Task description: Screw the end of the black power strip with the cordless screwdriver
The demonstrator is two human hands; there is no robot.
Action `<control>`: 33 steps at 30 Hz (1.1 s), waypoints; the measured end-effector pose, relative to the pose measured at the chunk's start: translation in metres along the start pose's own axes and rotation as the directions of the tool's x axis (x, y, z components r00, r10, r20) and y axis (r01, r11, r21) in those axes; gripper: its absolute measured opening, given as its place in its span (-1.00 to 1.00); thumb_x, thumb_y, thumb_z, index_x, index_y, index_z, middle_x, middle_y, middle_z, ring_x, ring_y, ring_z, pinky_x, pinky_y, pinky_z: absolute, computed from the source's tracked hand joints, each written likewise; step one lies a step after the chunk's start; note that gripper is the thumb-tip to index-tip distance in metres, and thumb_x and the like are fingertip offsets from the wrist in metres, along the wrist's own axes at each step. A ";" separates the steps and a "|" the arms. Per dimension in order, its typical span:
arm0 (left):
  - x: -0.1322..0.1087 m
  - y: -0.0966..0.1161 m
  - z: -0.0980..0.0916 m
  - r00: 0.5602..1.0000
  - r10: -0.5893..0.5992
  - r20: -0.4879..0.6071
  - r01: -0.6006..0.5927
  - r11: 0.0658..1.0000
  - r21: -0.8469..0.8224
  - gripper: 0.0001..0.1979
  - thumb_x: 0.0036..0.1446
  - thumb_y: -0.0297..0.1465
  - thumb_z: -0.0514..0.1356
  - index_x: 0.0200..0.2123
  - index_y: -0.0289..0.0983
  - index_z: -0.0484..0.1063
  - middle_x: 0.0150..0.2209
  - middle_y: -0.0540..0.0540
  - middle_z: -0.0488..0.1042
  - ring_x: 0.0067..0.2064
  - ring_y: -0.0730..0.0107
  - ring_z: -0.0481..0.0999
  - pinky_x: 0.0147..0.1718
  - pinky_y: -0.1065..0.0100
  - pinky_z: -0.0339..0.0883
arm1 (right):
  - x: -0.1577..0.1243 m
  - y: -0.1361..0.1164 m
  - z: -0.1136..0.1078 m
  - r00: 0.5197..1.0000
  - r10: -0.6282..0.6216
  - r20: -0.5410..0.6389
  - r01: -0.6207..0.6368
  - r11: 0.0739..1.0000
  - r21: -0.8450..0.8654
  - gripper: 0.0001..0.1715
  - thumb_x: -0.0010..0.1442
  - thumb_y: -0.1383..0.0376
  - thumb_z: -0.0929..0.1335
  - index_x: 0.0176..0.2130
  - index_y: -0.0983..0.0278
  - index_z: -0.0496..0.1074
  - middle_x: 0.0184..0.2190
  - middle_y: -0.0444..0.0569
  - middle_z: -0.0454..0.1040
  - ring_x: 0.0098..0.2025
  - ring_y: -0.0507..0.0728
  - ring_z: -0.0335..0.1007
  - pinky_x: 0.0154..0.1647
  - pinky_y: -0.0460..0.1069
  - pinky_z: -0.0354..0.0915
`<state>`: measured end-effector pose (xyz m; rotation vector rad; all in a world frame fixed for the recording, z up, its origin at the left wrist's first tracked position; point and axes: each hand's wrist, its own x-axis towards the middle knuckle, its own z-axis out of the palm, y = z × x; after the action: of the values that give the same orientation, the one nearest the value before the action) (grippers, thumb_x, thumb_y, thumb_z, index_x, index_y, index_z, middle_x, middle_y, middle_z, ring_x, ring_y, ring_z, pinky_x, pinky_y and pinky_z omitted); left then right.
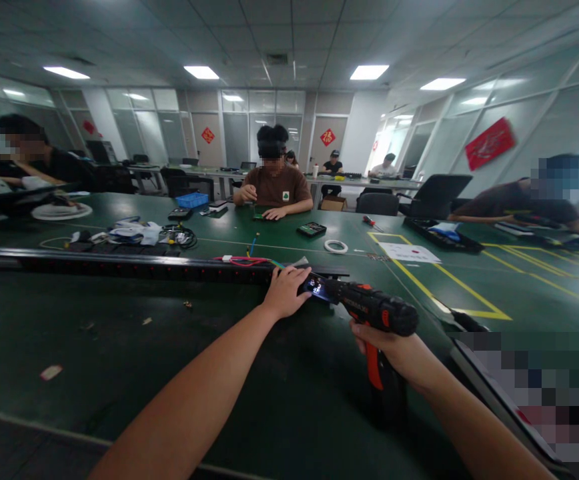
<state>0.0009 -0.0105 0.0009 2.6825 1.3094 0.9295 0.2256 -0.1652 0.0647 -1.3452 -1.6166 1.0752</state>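
A long black power strip [194,272], with small red marks along its side, runs across the table from the left. My left hand [288,291] is closed over its right end, fingers on the top. My right hand [387,347] is wrapped round the grip of a black and orange cordless drill [377,308]. The drill lies level and points left, its front end at the strip's end beside my left fingertips. A lit patch shows there; the tip of the bit cannot be made out. Red wires [244,259] with a white connector and a yellow-green wire lie along the strip behind my left hand.
Beyond the strip are a cable pile [137,233], a white cable coil [336,247], a black tray [311,229], a screwdriver [371,223] and a paper sheet [409,252]. Small scraps [51,372] lie in front. Several people sit at the tables, one opposite [279,187].
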 end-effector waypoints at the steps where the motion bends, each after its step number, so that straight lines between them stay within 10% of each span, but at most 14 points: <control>1: 0.000 0.000 0.000 1.000 -0.001 0.000 0.001 1.000 -0.002 -0.36 0.28 -0.20 0.23 0.38 -0.11 0.17 0.29 -0.11 0.38 0.31 0.09 0.23 0.33 -0.12 -0.08 | 0.000 0.000 0.000 1.000 0.003 0.001 -0.003 1.000 -0.004 -0.68 0.16 0.06 0.45 -0.38 0.26 0.46 -0.55 -0.11 0.44 -0.45 0.14 0.36 -0.32 0.06 0.26; 33: -0.001 0.000 0.000 1.000 0.006 0.003 -0.006 1.000 0.012 -0.35 0.28 -0.21 0.23 0.38 -0.09 0.17 0.29 -0.13 0.38 0.31 0.07 0.23 0.34 -0.15 -0.10 | -0.001 0.002 0.001 0.999 0.022 -0.034 -0.020 0.998 0.065 -0.64 0.13 0.05 0.47 -0.24 0.28 0.50 -0.52 -0.10 0.48 -0.43 0.15 0.38 -0.31 0.06 0.25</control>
<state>0.0004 -0.0109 0.0003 2.6972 1.3115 0.9211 0.2256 -0.1660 0.0620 -1.3337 -1.5323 1.1016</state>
